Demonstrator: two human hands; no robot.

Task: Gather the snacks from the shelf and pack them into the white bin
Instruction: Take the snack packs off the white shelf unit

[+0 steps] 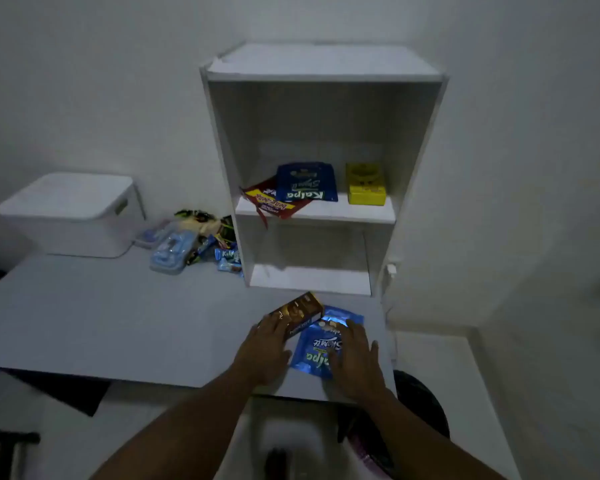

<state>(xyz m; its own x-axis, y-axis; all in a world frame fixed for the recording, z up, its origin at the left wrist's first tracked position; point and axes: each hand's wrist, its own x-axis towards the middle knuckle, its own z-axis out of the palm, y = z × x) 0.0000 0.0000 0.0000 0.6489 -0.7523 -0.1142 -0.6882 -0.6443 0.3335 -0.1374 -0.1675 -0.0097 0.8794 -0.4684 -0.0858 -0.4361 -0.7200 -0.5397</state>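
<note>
Resting near table (101,327) edge: left hand (265,351), right hand (355,365), blue pouch (317,344).

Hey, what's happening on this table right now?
A person is clearing snacks off a white shelf. The left hand rests on a brown box and the right hand on a blue Kalpa packet, both on the table. A red packet, another blue packet and a yellow box remain shelved. The white bin sits lidded at the left.
</note>
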